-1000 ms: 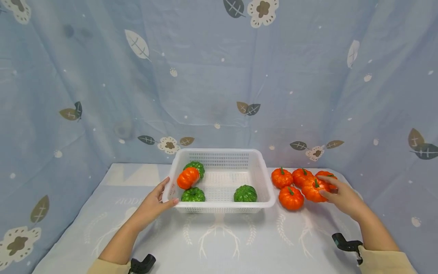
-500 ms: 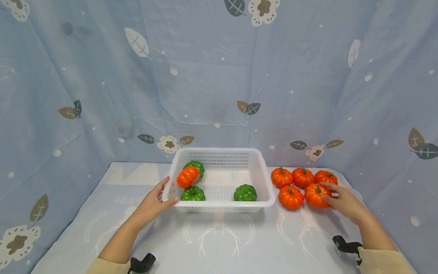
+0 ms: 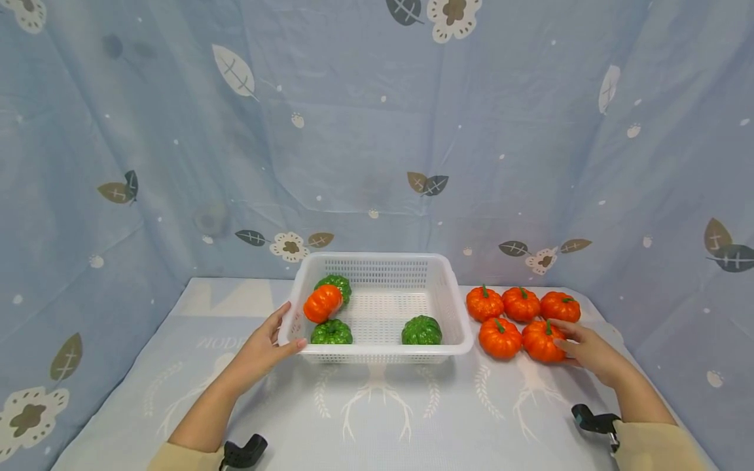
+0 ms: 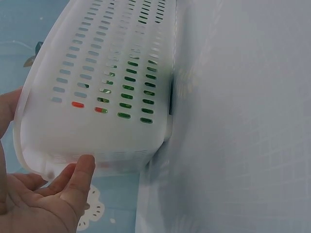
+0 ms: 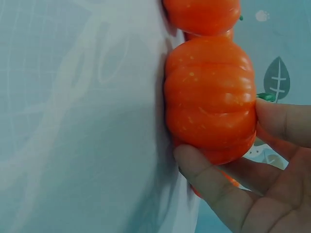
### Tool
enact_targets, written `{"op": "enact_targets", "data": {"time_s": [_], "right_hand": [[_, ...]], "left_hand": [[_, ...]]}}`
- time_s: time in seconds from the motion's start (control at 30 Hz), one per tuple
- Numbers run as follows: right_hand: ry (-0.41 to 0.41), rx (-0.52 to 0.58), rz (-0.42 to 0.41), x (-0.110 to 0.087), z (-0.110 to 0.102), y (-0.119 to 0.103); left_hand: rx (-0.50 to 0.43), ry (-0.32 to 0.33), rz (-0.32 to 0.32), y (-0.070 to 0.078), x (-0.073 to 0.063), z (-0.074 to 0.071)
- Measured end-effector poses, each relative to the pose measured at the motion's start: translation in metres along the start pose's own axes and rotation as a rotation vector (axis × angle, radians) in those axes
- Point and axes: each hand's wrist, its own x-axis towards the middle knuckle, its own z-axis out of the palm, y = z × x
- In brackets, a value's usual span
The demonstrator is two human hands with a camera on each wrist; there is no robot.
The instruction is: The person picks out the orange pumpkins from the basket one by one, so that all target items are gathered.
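At the left end of a white plastic basket [image 3: 377, 350], my left hand [image 3: 259, 358] grips the corner. Its thumb lies at the front rim and its fingers reach along the end wall [image 4: 92, 136]. Inside the basket are several green pumpkins [image 3: 421, 331] and one orange pumpkin [image 3: 323, 303] tipped on its side over two of them. My right hand [image 3: 593, 352] holds the front right orange pumpkin [image 3: 540, 343] on the table, thumb near the green stem and fingers low around its side, as the right wrist view shows of this pumpkin [image 5: 209, 97].
Several more orange pumpkins [image 3: 501, 339] stand close together right of the basket, in two rows. A pale patterned cloth [image 3: 377, 412] covers the table. Blue printed curtains [image 3: 377, 131] hang behind and at both sides.
The right hand has brought its orange pumpkin nearer the front edge and down, clear of the back row and beside the front left one. The left hand and basket stay put.
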Motion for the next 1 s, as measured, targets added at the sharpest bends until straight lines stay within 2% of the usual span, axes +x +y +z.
{"op": "enact_targets", "data": {"time_s": [0.13, 0.5, 1.0], "right_hand": [[-0.017, 0.002, 0.027, 0.004, 0.000, 0.002], [-0.033, 0.007, 0.021, 0.011, 0.000, 0.005], [-0.029, 0.040, -0.028, 0.013, 0.001, 0.003]], "left_hand": [[0.000, 0.003, 0.004, 0.000, 0.000, 0.000], [0.000, 0.002, -0.006, 0.001, -0.001, 0.000], [-0.021, -0.005, -0.006, 0.001, -0.001, 0.000]]}}
